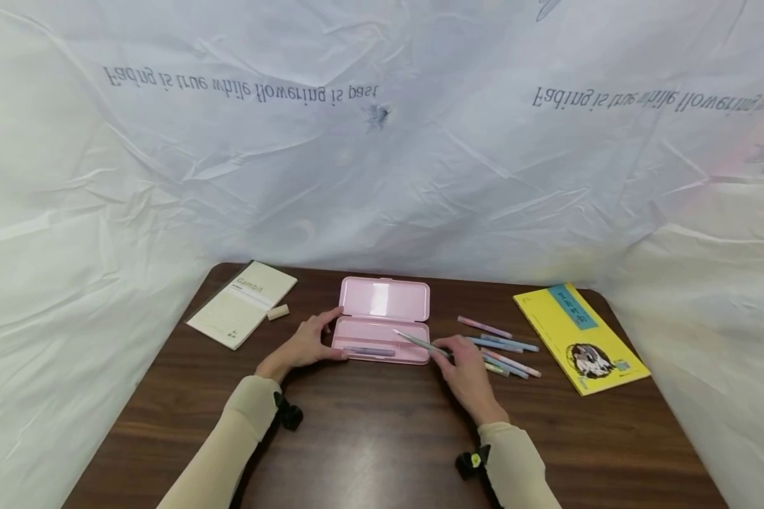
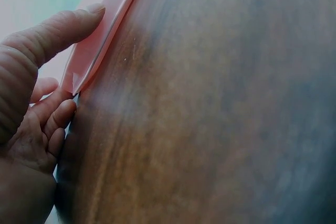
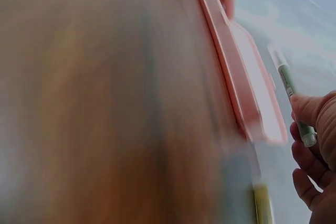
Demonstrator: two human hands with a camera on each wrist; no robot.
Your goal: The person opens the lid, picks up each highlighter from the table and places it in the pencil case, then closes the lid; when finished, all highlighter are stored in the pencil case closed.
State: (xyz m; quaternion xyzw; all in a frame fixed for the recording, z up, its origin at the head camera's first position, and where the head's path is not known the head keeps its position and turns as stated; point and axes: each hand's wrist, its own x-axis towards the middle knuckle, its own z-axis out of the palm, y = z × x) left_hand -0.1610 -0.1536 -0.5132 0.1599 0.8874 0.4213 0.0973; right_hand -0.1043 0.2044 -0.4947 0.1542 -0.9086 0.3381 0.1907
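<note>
A pink pencil case (image 1: 382, 328) lies with its lid raised toward the back of the table, and a bluish-purple pen (image 1: 369, 351) rests inside along its front. My left hand (image 1: 308, 342) holds the case's left end, thumb on the front wall and fingers at the side; the left wrist view shows the thumb (image 2: 68, 30) pressed on the pink wall. My right hand (image 1: 466, 367) pinches a green pen (image 3: 290, 87) between thumb and fingers. In the head view its pale tip points left over the case's right half.
Several pastel pens (image 1: 503, 343) lie loosely right of the case, beside a yellow book (image 1: 582, 339). At the left are a cream notebook (image 1: 243, 304) and a small beige block (image 1: 278, 312). A white printed curtain (image 1: 382, 177) hangs around the wooden table (image 1: 369, 438).
</note>
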